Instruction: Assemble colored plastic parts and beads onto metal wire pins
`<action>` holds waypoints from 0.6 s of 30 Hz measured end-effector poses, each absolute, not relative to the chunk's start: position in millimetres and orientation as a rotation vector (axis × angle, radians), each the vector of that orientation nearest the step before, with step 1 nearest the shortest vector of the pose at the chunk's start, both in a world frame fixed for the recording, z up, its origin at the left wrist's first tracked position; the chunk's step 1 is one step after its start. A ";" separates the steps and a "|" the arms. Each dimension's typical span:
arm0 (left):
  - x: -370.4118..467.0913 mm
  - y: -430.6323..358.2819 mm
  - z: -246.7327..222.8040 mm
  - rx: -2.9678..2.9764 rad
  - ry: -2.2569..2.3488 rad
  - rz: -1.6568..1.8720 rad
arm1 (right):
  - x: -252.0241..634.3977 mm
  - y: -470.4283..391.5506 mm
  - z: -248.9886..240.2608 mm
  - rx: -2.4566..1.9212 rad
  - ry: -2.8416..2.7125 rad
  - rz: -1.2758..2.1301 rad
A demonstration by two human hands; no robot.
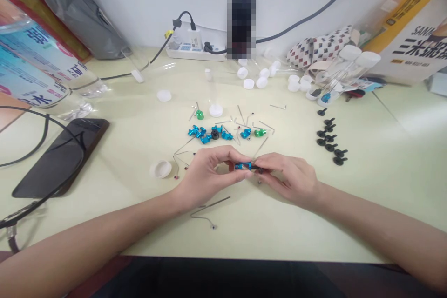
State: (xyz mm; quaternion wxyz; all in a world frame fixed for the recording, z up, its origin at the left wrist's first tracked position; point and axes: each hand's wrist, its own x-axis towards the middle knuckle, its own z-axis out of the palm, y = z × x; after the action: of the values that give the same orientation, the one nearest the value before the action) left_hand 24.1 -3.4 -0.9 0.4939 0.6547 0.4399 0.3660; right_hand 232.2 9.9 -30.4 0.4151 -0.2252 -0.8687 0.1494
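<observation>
My left hand (207, 172) is closed, thumb and fingers pinching a small blue metal fitting (243, 166). From the right, the fingertips of my right hand (293, 178) grip a small black piece (258, 168) set against the end of that fitting; whether the two are joined I cannot tell. Just beyond my hands lies a row of similar blue fittings (226, 135), with a black one (215, 134) and a green one (260, 132) among them. Thin bent metal rods (211, 204) with small tips are scattered around. Several black thumb screws (331, 147) lie to the right.
A phone (63, 156) and water bottles (31, 65) stand or lie at left. Clear tubes and white caps (248, 84) are spread toward the wall, near a power strip (195, 51). A small white cup (161, 169) sits beside my left hand. Capped tubes (344, 70) lie back right.
</observation>
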 end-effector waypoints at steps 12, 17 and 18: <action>22.0 -4.9 -4.4 1.620 1.024 0.884 | 237.0 8.5 -36.5 -0.609 -2.192 0.447; 21.7 -4.7 -3.5 1.624 1.012 0.886 | 236.6 9.3 -33.6 -0.573 -2.205 0.341; 21.7 -4.5 -3.3 1.627 1.008 0.892 | 236.3 9.6 -32.9 -0.571 -2.202 0.313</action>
State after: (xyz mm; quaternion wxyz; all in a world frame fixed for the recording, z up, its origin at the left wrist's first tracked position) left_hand 21.7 -4.5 -3.3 0.4927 0.6705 0.4154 0.3675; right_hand 236.3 9.6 -32.9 0.4101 -0.2269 -0.8746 0.1245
